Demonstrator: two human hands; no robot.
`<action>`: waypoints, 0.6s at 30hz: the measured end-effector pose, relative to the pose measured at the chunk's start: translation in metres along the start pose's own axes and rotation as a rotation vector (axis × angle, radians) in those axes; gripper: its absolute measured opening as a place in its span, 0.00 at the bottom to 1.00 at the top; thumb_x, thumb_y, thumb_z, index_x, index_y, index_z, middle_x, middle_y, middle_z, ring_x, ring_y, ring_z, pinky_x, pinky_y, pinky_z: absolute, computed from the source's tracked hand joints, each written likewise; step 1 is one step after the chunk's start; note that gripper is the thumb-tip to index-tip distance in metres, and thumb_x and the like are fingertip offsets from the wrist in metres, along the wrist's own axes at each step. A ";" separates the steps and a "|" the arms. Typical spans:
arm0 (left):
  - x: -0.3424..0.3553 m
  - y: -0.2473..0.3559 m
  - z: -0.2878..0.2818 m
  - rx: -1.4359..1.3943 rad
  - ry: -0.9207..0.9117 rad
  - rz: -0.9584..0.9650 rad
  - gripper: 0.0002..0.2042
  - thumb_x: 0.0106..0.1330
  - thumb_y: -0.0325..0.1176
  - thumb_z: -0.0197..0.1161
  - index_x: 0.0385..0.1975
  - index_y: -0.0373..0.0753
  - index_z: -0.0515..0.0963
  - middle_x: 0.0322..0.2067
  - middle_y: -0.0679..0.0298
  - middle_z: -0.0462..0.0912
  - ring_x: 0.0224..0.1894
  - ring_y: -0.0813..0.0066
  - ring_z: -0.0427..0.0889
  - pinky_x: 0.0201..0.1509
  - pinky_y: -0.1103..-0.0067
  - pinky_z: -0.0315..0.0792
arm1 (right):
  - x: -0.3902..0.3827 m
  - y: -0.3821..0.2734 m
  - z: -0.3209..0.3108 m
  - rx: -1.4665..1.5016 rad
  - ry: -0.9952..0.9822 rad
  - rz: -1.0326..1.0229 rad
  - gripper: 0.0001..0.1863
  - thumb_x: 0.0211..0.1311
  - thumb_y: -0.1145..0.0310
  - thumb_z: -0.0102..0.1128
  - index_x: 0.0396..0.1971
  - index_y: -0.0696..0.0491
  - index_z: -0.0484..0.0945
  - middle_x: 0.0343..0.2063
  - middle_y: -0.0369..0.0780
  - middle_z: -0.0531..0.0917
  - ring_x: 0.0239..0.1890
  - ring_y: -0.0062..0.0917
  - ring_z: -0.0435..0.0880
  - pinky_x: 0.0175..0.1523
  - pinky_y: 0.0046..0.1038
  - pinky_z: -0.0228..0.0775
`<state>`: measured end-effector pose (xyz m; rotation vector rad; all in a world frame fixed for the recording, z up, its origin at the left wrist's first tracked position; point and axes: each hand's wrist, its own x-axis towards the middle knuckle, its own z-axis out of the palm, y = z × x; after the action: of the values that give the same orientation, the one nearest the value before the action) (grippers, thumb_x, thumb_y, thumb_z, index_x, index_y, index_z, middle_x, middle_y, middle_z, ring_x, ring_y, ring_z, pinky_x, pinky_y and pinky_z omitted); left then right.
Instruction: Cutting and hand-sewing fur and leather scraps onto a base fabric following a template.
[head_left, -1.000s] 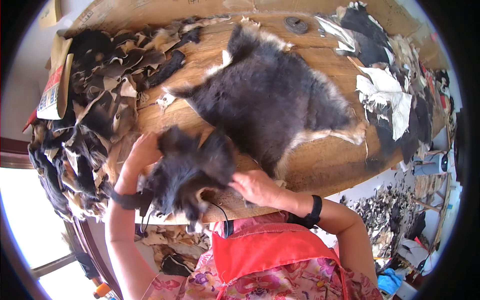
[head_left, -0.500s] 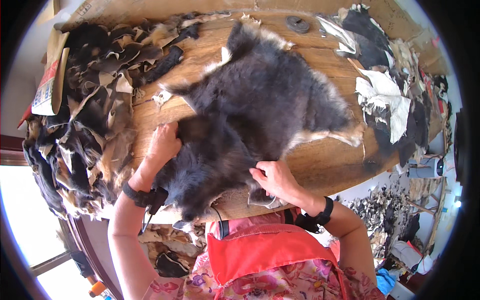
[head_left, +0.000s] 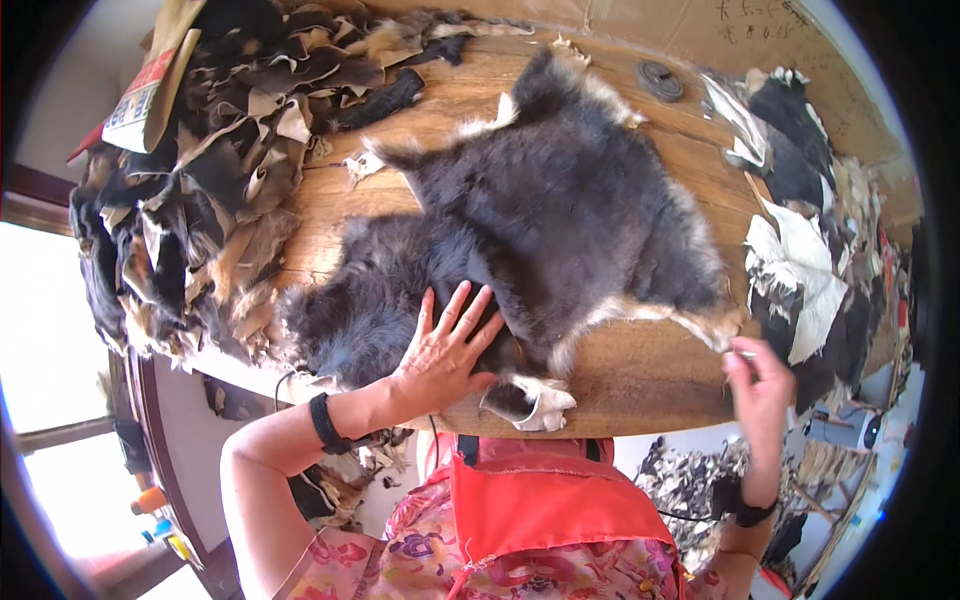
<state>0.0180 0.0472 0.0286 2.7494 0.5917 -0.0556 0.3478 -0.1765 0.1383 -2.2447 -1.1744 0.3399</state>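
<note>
A large dark brown fur pelt (head_left: 570, 200) with pale edges lies fur side up on the wooden table. On its near left part rests a smaller dark fur piece (head_left: 375, 290), overlapping the pelt. My left hand (head_left: 445, 345) presses flat on this fur, its fingers spread. A pale, curled flap of hide (head_left: 540, 402) sticks out beside that hand, at the table's near edge. My right hand (head_left: 760, 385) is by the pelt's right tip, thumb and fingers pinched together. A small pale bit shows at the fingertips; I cannot tell what it is.
Fur and hide scraps (head_left: 220, 190) are heaped on the table's left side, with a paper bag (head_left: 155, 95) against them. A dark round coil (head_left: 660, 80) sits at the back. White and black pieces (head_left: 800, 265) lie at the right. Scraps (head_left: 690, 490) cover the floor below.
My left hand has moved right from the fur's left edge and now lies flat on it. My right hand has left the near edge for the pelt's right tip. The view has shifted.
</note>
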 end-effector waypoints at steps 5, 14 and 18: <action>0.012 0.041 0.000 -0.079 -0.007 -0.147 0.34 0.54 0.35 0.67 0.61 0.29 0.65 0.68 0.39 0.54 0.73 0.44 0.49 0.75 0.53 0.46 | 0.048 0.085 -0.090 0.001 0.102 0.098 0.09 0.65 0.74 0.60 0.43 0.60 0.79 0.28 0.36 0.81 0.28 0.15 0.78 0.36 0.20 0.72; 0.067 0.119 0.031 -0.197 0.539 -0.615 0.27 0.55 0.21 0.58 0.58 0.34 0.66 0.66 0.48 0.62 0.68 0.49 0.61 0.73 0.63 0.54 | 0.148 0.219 -0.251 -0.071 0.125 0.019 0.08 0.66 0.72 0.60 0.41 0.59 0.79 0.29 0.35 0.81 0.29 0.15 0.77 0.36 0.20 0.71; 0.078 0.095 0.020 -0.454 0.312 -0.785 0.18 0.68 0.29 0.53 0.56 0.33 0.74 0.67 0.55 0.65 0.70 0.59 0.62 0.73 0.69 0.54 | 0.201 0.290 -0.280 -0.252 0.224 -0.074 0.10 0.59 0.65 0.64 0.35 0.55 0.82 0.27 0.43 0.84 0.28 0.29 0.82 0.37 0.30 0.74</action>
<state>0.1281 -0.0102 0.0307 1.9593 1.5185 0.2919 0.7883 -0.2470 0.1970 -2.3692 -1.2314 -0.0929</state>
